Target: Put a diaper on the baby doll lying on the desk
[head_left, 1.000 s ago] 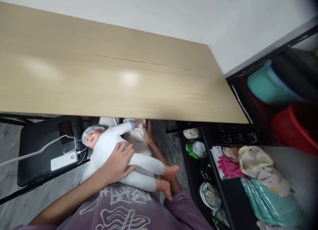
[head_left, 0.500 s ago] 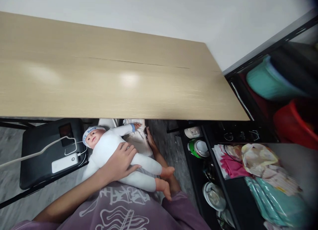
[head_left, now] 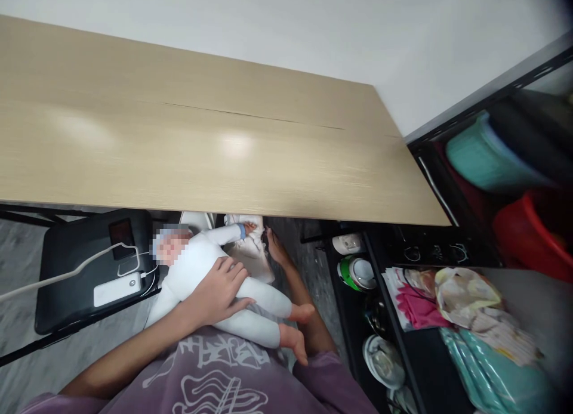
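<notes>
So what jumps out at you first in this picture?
The baby doll in a white suit, lying across the person's lap, with the left hand flat on its belly. Above it, the pale wooden table fills the upper half of the view. At right, a black rack holds a teal bundle and a red tub.

We wear a mauve short-sleeved shirt (head_left: 134, 399) of plain knit fabric, with a large white graphic (head_left: 219, 372) of outlined, looping strokes and angular characters printed across the chest. The right sleeve (head_left: 333, 375) is loose and ends above the elbow. Below the sleeves both forearms are bare, as are the left hand (head_left: 219, 290) and the right hand (head_left: 276, 251).
</notes>
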A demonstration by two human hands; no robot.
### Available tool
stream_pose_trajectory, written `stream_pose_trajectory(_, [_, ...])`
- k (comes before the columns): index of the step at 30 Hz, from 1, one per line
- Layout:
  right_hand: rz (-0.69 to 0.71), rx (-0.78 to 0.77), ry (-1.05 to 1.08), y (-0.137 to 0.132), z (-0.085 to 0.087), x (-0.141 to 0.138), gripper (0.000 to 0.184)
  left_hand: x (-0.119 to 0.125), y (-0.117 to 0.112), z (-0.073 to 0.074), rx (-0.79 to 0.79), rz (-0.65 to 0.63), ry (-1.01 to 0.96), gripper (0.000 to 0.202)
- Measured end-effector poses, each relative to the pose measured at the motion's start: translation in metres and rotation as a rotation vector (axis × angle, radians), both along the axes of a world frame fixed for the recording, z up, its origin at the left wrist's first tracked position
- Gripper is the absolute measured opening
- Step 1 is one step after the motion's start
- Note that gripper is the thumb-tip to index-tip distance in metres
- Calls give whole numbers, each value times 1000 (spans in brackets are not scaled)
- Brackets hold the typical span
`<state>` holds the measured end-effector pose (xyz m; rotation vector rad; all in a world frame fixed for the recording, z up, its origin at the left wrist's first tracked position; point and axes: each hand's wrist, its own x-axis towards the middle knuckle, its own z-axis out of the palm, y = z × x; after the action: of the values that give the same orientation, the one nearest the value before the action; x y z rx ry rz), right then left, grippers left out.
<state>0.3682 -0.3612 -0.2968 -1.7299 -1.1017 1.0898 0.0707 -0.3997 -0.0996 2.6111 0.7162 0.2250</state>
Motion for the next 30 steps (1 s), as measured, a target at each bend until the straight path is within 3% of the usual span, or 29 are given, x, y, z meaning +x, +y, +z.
stream_pose_trajectory(3, [6, 62, -96, -14, 29, -2, 89, -1, -1, 1, 9, 7, -4, 40])
stream_pose_trajectory(6, [70, 221, -239, -22, 69, -16, 67, -3, -2, 2, 14, -2, -5, 41])
stream_pose_trajectory(10, [397, 445, -409, -10, 118, -51, 59, -5, -1, 1, 28, -19, -49, 45])
stream_pose_trajectory(13, [687, 419, -485, 12, 135, -77, 67, -4, 0, 3, 15, -36, -71, 43])
stream_pose_trajectory(15, [786, 345, -554, 27, 140, -90, 69, -4, 2, 8, -10, -41, -80, 41])
stream_pose_trajectory(19, [870, 215, -691, 45, 152, -109, 42, -22, -4, 13, -155, 9, -196, 37])
stream_pose_trajectory(21, [904, 236, -744, 46, 164, -114, 28, -50, -16, 4, -197, 167, -348, 31])
stream_pose_trajectory(22, [919, 261, -769, 46, 170, -117, 24, -67, -24, -5, -180, 308, -431, 25])
stream_pose_trajectory(24, [948, 307, -810, 43, 183, -121, 21, -104, -45, -27, -117, 693, -514, 16])
stream_pose_trajectory(25, [963, 325, -823, 42, 189, -124, 21, -121, -54, -39, -154, 874, -479, 23])
stream_pose_trajectory(27, [983, 353, -836, 40, 200, -128, 21, -147, -70, -59, -361, 1110, -376, 51])
stream_pose_trajectory(30, [995, 382, -845, 38, 215, -134, 26, -162, -81, -73, -708, 1200, -244, 71])
